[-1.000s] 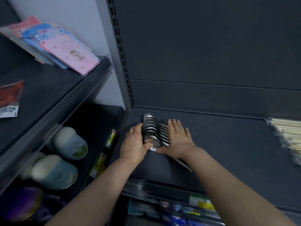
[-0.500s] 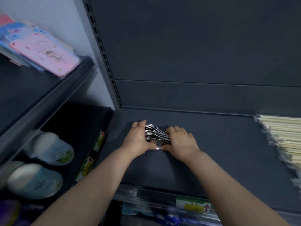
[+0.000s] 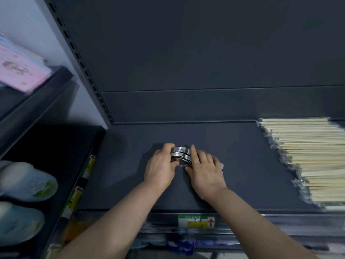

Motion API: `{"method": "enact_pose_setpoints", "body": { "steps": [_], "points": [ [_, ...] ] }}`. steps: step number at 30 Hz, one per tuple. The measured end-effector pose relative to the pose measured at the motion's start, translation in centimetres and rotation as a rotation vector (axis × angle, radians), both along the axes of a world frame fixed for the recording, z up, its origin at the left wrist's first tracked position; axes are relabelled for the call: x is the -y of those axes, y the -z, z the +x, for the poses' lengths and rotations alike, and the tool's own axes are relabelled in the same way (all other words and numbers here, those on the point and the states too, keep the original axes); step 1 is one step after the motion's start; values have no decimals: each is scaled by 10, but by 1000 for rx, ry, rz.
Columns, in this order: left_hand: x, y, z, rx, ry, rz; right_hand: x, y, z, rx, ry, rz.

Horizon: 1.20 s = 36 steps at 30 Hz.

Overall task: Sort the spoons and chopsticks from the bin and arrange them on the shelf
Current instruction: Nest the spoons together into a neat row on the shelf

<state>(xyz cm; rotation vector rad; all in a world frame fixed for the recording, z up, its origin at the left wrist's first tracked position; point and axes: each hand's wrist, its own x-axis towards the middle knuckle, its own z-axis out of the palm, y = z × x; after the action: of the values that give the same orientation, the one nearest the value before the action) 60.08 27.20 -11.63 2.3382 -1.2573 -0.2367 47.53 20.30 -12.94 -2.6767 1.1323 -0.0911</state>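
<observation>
Spoons (image 3: 180, 156) nested bowl in bowl into one tight stack, lying on the dark shelf (image 3: 233, 174) a little left of its middle, well apart from the wrapped chopsticks (image 3: 308, 156) laid in rows at the right end. Squeezed from both sides, seemingly to square the bowls up and keep like with like: left hand (image 3: 161, 169) cupped against the left of the stack, fingers curled over the far rim and thumb at the near one; right hand (image 3: 204, 170) laid over the handles with fingers nearly straight, forefinger pressed along the right of the bowls, a shiny handle tip poking out just past the knuckles. Probably kept low and flat to stop the stack from sliding apart. Compared with a second ago: then fanned out in a long overlapping row, handles plain to see beside the right hand; now gathered short and close, handles almost wholly covered. Half a second ago already bunched, though looser.
</observation>
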Motion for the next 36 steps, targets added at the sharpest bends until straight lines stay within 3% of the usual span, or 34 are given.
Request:
{"method": "enact_pose_setpoints", "body": {
  "steps": [10,15,22,27,36],
  "points": [
    [-4,6,-3,-11,68,15,9,-2,-9,48,-42,16],
    [1,5,-7,-110,84,-21,9,-1,-14,23,-46,59],
    [-7,-1,-4,-94,152,57,10,3,-20,143,-33,40],
    [-17,-8,-6,-92,230,169,-1,-2,-32,95,-78,50],
    [-37,-8,-17,-74,276,170,-27,-3,-50,-7,13,67]
  ]
}}
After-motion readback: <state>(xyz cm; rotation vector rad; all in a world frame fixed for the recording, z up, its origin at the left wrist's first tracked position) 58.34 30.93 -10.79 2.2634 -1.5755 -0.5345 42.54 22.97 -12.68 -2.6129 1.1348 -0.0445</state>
